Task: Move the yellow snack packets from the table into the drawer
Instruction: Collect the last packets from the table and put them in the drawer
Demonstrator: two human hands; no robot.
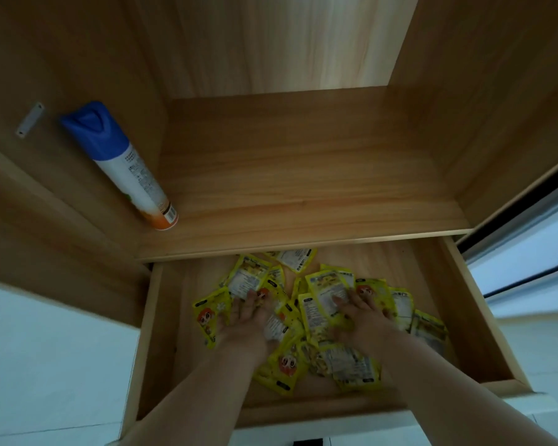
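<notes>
Head view: yellow snack packets [316, 320] lie in a loose, overlapping heap on the floor of the open drawer [152, 317], some face up, some showing the printed back. None visible on the table [303, 188] above.

Left hand [244, 317] rests palm down on the heap's left side, fingers spread flat, nothing pinched. Right hand [361, 312] likewise flat on the right side, slightly blurred; it presses on the packets and grips none.

Judgement: packets look light, thin, crinkly, with slick film; they will slide over one another and spill from a loose grasp. Best taken by a sealed edge, or scooped several at once between both palms.

Spray can [123, 169] with a blue cap leans at the table's left wall, well apart from the heap.
</notes>
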